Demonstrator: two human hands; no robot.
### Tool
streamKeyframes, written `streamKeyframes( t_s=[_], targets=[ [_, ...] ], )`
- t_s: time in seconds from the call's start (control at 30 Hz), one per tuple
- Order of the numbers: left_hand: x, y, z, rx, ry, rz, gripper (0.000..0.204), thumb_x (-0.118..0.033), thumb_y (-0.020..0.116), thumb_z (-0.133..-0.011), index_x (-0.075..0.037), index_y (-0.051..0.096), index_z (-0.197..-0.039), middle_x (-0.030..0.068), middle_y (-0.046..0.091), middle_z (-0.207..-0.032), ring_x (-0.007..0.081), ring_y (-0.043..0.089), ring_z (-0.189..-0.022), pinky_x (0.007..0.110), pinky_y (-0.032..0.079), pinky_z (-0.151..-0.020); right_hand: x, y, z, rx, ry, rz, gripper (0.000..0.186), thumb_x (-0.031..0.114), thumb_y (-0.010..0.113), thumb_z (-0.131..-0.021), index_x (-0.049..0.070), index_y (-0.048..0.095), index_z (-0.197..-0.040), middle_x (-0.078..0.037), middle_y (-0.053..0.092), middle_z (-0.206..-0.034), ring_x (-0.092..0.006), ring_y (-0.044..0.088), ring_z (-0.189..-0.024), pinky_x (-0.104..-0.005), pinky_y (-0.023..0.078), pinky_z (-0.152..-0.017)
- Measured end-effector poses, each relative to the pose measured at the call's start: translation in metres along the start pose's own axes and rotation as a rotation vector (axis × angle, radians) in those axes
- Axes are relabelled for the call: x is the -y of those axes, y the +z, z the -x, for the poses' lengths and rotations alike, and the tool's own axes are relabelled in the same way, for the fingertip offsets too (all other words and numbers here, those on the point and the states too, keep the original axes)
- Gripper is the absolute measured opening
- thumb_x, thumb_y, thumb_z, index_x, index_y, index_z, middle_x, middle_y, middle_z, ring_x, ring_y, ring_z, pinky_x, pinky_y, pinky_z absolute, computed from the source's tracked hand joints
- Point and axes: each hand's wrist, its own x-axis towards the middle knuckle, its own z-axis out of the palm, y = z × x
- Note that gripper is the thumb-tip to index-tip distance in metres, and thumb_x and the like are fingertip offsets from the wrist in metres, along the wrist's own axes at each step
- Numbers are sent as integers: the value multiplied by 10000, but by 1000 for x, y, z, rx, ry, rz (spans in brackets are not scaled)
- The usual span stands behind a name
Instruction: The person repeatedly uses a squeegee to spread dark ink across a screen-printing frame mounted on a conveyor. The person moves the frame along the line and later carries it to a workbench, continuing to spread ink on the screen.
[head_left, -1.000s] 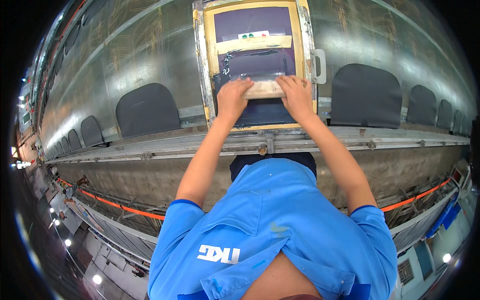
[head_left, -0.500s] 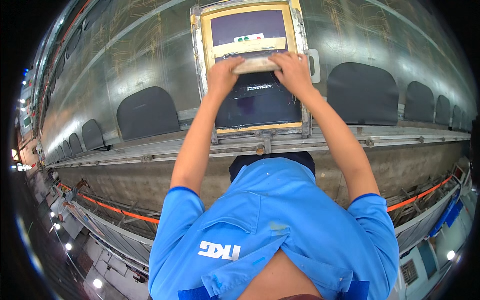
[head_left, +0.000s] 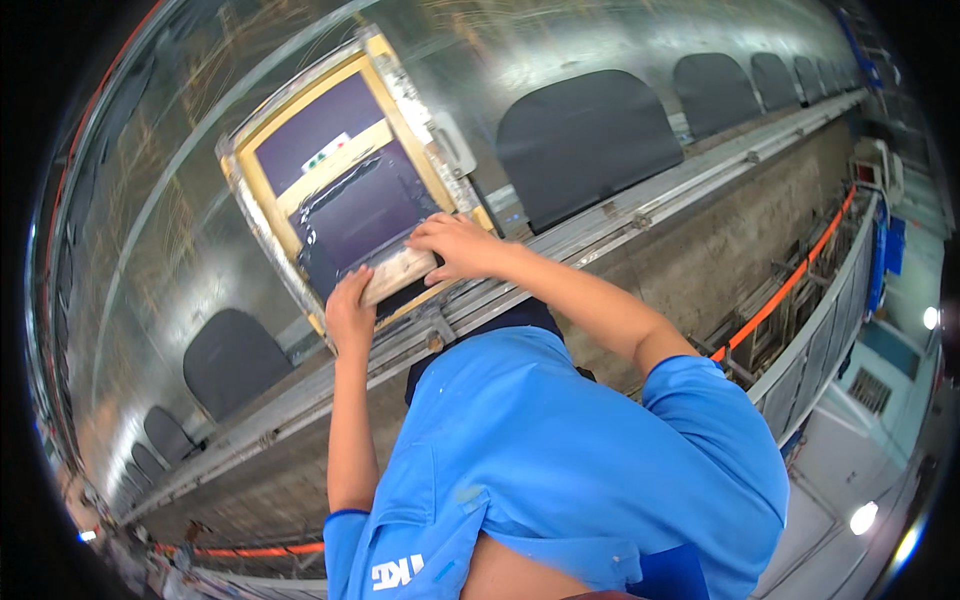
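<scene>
1. A person's left hand [head_left: 350, 308] and right hand [head_left: 457, 248] hold opposite ends of a wooden bar [head_left: 396, 276]; each grip is closed on the wood, fingers masking its ends, and the bar's lower edge cannot be made out.
2. Whatever lies beneath the frame [head_left: 413, 108] is hidden, while the farthest of the dark sheets [head_left: 590, 145] along the metal desk [head_left: 150, 260] are too small to read clearly.
3. Inside the yellow-lined frame, a purple screen [head_left: 368, 208] carries a pale strip [head_left: 337, 168] and dark, glossy smears [head_left: 318, 272].
4. The bar sits at the frame's near end; half a second earlier, it is just below the pale strip. The frame, nearly upright in view then, now leans left.
</scene>
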Motion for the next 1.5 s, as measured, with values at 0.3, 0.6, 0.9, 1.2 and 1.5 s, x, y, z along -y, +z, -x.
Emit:
streamKeyframes(
  t_s=[0.3, 0.6, 0.9, 1.2, 1.5],
  targets=[
    [-19, 10, 15, -29, -35, 18, 537, 96, 670, -706, -104, 709, -1204, 67, 678, -1320, 318, 605, -1257, 423, 465, -1069, -107, -58, -82, -664, 469, -383, 354, 266, 699, -903, 117, 650, -1220, -227, 692, -1048, -409, 652, -999, -477, 506, -864],
    [14, -23, 62, -89, 0, 60, 585, 69, 710, -672, -101, 683, -1231, 75, 663, -1339, 307, 586, -1284, 411, 477, -1075, -47, -51, -127, -938, 299, -174, 279, 254, 550, -1025, 37, 694, -1127, -155, 711, -1077, -262, 661, -982, -369, 501, -885],
    [198, -168, 150, -171, -134, -63, 506, 20, 710, -691, -124, 708, -1176, 47, 693, -1280, 285, 618, -1235, 413, 487, -1044, 108, 126, -250, -852, 242, -480, 242, 274, 577, -1031, 78, 686, -1122, -40, 650, -755, -118, 567, -676, -311, 467, -659],
    [189, -156, 127, -60, -96, -142, 624, 56, 693, -711, -135, 663, -1305, 51, 650, -1363, 314, 595, -1263, 434, 479, -1067, 98, 106, -230, -858, 320, -412, 249, 285, 551, -1041, 81, 665, -1129, -76, 615, -726, -165, 553, -665, -350, 457, -659],
    [198, -153, 179, 25, 42, -109, 712, 65, 656, -706, -178, 619, -1374, 16, 598, -1433, 291, 551, -1316, 484, 420, -1131, 92, 104, -234, -833, 409, -234, 261, 286, 548, -1038, 83, 668, -1148, -104, 637, -754, -225, 580, -692, -376, 467, -695]
  ],
)
